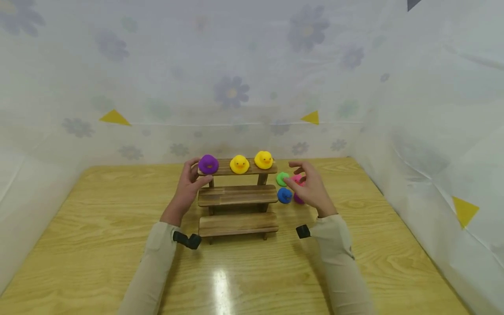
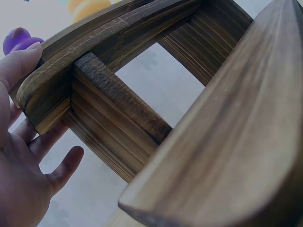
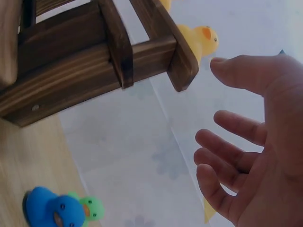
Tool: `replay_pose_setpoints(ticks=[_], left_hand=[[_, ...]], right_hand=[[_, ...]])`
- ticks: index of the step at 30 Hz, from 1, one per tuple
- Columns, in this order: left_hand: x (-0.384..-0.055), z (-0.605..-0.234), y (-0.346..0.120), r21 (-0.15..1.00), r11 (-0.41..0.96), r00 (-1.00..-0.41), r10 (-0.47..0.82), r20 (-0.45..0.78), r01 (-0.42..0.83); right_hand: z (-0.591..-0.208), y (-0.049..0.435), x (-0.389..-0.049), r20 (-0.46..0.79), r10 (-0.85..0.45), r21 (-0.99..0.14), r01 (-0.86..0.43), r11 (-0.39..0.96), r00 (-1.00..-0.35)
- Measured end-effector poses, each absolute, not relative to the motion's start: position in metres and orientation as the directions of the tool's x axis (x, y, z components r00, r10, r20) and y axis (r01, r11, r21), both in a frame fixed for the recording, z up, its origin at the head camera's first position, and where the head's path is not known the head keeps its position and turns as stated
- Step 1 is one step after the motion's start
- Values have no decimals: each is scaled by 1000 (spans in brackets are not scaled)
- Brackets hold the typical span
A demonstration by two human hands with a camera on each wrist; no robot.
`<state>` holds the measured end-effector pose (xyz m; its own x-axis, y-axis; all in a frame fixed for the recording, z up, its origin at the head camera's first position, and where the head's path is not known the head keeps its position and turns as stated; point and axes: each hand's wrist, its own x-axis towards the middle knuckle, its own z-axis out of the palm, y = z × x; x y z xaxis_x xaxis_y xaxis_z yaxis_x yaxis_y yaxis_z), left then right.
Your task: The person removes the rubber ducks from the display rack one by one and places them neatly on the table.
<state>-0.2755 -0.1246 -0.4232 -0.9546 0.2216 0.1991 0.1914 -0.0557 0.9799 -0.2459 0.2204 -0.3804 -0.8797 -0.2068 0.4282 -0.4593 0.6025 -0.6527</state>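
A three-tier wooden stand (image 1: 238, 195) is on the table. On its top tier sit a purple toy duck (image 1: 208, 164) at the left end, a yellow toy duck (image 1: 239, 164) and another yellow toy duck (image 1: 264, 160) at the right end. My left hand (image 1: 187, 188) grips the top tier's left end, thumb in front beside the purple duck, fingers behind and below the board (image 2: 94, 47). Off the right end, my right hand (image 1: 311, 188) hovers with relaxed, parted fingers and holds nothing. In the right wrist view its thumb points at the yellow duck (image 3: 201, 40).
Right of the stand, a green duck (image 1: 281, 178), a blue duck (image 1: 285, 195), a pink duck (image 1: 297, 178) and a magenta duck (image 1: 298, 199) cluster on the wooden table (image 1: 118, 227). My right hand partly covers them. A flowered white sheet (image 1: 165, 87) hangs behind the table.
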Motion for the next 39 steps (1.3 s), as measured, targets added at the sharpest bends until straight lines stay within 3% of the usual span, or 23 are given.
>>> replay_pose_setpoints(ticks=[8,29,39], left_hand=[[-276,-423,-126,978,-77,-953,220,208,196],[-268,-422,-132,981,-70,-961,202,189,178],[-269,-424,-133,983,-66,-963,198,182,172]], right_hand=[[-377,200,-253,432,-223,-678,-477,559,-874],[-376,159,-264,581,-231,-554,-587,591,-780],[-382,155,-263,575,-179,-582,-554,596,-798]])
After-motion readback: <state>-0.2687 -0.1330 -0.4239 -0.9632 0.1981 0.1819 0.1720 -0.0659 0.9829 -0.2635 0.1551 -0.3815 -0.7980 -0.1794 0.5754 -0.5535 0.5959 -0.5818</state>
